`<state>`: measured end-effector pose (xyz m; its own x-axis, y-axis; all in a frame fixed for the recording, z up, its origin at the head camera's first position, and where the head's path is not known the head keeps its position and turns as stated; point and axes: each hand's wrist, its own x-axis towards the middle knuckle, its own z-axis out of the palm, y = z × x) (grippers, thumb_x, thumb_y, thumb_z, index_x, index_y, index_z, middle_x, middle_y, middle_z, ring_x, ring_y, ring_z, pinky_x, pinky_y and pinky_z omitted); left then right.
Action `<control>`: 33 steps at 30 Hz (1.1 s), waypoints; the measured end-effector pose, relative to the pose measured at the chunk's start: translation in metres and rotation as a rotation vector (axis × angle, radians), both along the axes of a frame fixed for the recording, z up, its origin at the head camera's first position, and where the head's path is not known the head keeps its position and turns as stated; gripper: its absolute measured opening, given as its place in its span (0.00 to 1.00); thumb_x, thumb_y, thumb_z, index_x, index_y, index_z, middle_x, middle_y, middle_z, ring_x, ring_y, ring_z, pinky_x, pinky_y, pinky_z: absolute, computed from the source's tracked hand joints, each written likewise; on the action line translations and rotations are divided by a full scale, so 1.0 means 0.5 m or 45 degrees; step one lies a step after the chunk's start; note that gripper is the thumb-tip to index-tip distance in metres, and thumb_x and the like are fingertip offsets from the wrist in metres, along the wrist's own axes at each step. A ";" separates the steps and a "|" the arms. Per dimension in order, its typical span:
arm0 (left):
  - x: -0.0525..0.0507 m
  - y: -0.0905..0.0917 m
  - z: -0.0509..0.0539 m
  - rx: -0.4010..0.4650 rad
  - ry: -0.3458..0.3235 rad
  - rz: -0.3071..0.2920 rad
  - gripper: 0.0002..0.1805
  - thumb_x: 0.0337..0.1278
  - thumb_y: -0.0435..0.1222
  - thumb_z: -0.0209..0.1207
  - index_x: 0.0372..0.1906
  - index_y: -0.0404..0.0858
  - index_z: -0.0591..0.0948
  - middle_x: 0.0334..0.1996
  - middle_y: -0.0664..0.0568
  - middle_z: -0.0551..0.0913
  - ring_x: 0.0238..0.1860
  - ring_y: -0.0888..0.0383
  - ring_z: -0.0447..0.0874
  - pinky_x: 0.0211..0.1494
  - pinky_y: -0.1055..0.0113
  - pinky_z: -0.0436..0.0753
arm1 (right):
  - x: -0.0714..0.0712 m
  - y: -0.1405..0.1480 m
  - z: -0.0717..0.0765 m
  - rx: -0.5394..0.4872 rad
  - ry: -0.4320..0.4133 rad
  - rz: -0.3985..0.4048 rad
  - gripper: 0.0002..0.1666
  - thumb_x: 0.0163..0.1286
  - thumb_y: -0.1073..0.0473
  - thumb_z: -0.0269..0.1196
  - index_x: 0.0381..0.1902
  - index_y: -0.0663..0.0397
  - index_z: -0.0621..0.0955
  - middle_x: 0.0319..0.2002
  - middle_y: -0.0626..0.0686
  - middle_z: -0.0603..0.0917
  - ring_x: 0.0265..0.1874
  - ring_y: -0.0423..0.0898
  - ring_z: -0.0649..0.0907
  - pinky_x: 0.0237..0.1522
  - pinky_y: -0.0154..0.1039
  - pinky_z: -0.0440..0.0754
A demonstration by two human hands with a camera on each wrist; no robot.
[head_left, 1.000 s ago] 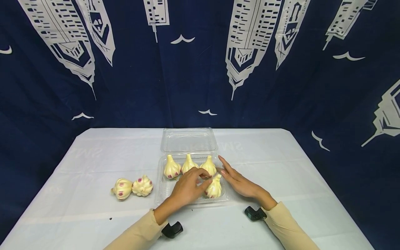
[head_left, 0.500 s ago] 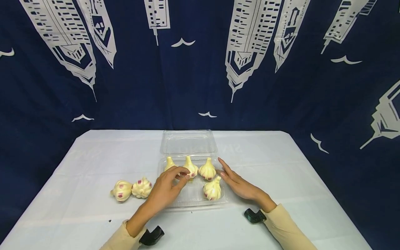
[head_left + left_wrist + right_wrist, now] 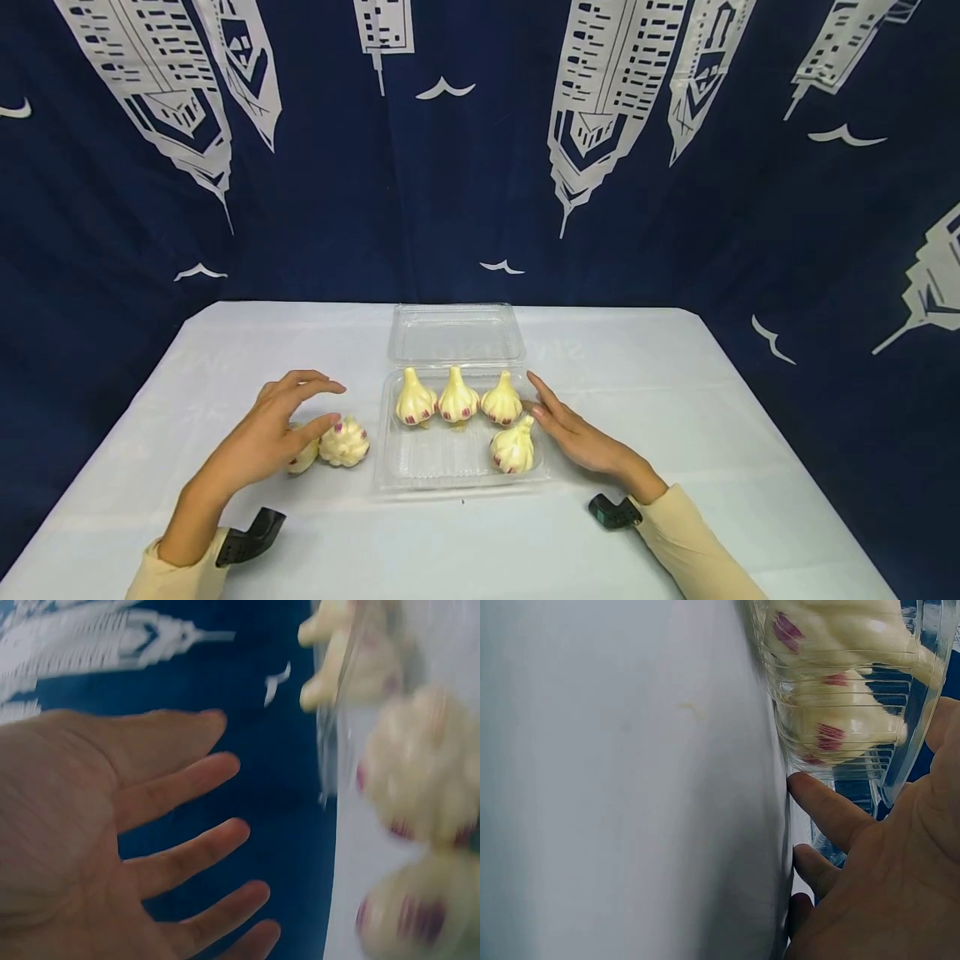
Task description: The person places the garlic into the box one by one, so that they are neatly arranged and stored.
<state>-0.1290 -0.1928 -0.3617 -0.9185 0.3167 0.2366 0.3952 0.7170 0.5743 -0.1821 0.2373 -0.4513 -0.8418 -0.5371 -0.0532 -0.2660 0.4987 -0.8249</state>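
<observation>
Three garlic bulbs line the back of a clear plastic box (image 3: 442,479), and another garlic bulb (image 3: 513,447) lies tilted at its front right. On the left of the table sit two more bulbs: a knobbly garlic bulb (image 3: 345,442) and a second garlic bulb (image 3: 303,458) mostly hidden behind my left hand (image 3: 273,429). That hand hovers over the pair, fingers spread and nothing in its grasp; the left wrist view shows its open palm beside them. My right hand (image 3: 581,437) rests at the box's right side, its fingers extended along the wall.
The box's hinged clear lid (image 3: 457,333) lies folded back behind it. A white cloth (image 3: 637,375) covers the table, and a dark blue patterned curtain (image 3: 465,183) hangs at its back edge. Each wrist carries a black camera mount (image 3: 251,537).
My left hand has left the front right bulb in the box and moved left, over the two bulbs on the table. My right hand has stayed at the box's side.
</observation>
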 end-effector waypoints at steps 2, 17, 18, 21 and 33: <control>-0.002 -0.026 0.005 0.005 -0.041 -0.032 0.19 0.65 0.40 0.65 0.59 0.45 0.80 0.62 0.44 0.75 0.58 0.43 0.70 0.51 0.48 0.73 | -0.002 0.001 0.001 -0.008 0.002 0.001 0.36 0.85 0.46 0.37 0.81 0.33 0.36 0.74 0.65 0.64 0.78 0.64 0.52 0.75 0.67 0.44; -0.046 -0.126 -0.061 0.220 -0.582 -0.194 0.26 0.61 0.41 0.67 0.63 0.39 0.77 0.68 0.36 0.68 0.62 0.37 0.70 0.53 0.56 0.80 | -0.003 0.000 0.005 0.001 -0.027 0.008 0.36 0.85 0.47 0.36 0.81 0.36 0.35 0.75 0.66 0.63 0.78 0.64 0.51 0.75 0.67 0.44; -0.050 -0.128 -0.066 0.227 -0.611 -0.195 0.27 0.61 0.41 0.67 0.63 0.38 0.77 0.68 0.37 0.69 0.61 0.39 0.71 0.50 0.60 0.80 | -0.003 -0.001 0.005 0.004 -0.031 0.003 0.36 0.85 0.46 0.36 0.81 0.35 0.35 0.75 0.66 0.63 0.78 0.63 0.51 0.75 0.67 0.44; -0.058 -0.132 -0.078 0.239 -0.662 -0.211 0.27 0.60 0.41 0.68 0.62 0.36 0.77 0.66 0.37 0.71 0.56 0.48 0.72 0.46 0.67 0.77 | -0.001 -0.001 0.006 0.004 -0.027 0.000 0.36 0.85 0.46 0.36 0.81 0.35 0.36 0.75 0.65 0.63 0.78 0.63 0.51 0.75 0.66 0.44; -0.061 -0.142 -0.090 0.222 -0.725 -0.289 0.26 0.66 0.41 0.63 0.65 0.34 0.75 0.66 0.34 0.72 0.57 0.52 0.74 0.50 0.71 0.77 | -0.001 -0.001 0.005 -0.006 -0.028 0.003 0.36 0.85 0.47 0.37 0.81 0.36 0.36 0.75 0.65 0.63 0.78 0.63 0.51 0.75 0.67 0.44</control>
<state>-0.1595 -0.2640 -0.4068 -0.8301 0.5192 -0.2033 0.1245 0.5280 0.8400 -0.1825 0.2370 -0.4486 -0.8391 -0.5395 -0.0692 -0.2490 0.4941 -0.8330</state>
